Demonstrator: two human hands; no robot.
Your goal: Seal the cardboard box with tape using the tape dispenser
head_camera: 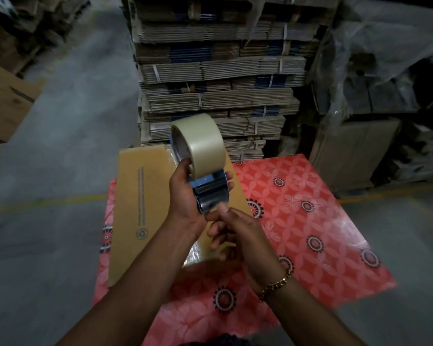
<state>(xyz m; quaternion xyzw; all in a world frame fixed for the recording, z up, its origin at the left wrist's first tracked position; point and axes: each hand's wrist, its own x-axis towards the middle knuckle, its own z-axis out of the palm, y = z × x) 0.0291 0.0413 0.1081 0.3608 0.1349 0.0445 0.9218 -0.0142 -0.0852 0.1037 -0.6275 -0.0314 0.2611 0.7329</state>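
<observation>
My left hand (185,196) holds a blue tape dispenser (210,188) upright in front of me, with a roll of clear tape (200,143) on top. My right hand (233,231) is just below the dispenser's mouth, thumb and fingers pinched on the loose tape end (216,207). Under both hands a flat brown cardboard box (140,201) lies on a red patterned sheet (298,208). A strip of clear tape or film glints on the box near my left forearm.
A tall stack of bundled flat cartons (215,78) rises straight ahead. Plastic-wrapped goods (375,71) stand at the right, another brown box (5,103) at the left. Grey concrete floor (60,146) with a yellow line surrounds the sheet.
</observation>
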